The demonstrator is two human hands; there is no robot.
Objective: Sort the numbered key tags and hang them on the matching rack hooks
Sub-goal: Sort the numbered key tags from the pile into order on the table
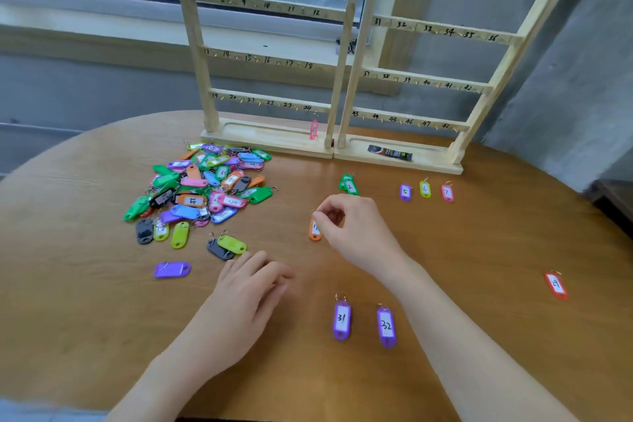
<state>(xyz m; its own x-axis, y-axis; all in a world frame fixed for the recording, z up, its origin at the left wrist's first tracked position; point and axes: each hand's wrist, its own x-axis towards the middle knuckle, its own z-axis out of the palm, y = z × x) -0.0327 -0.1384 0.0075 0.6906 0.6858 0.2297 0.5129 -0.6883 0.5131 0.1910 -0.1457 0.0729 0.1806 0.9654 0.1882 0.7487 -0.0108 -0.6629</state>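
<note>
Orange tag (314, 230) pinched by right hand (349, 226)

1. Left hand (251, 288): palm down, fingers relaxed and loosely extended, holding nothing, forearm reaching in from the lower left.
2. Right hand (349, 224): raised, thumb and forefinger pinched together, other fingers curled.

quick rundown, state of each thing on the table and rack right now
right hand: pinches the orange tag's ring
orange tag: partly lifted
left hand: open on the table
tag pile: unsorted
tags 31 and 32: flat, side by side
pink tag: hung under hook 24
rack: upright
</note>
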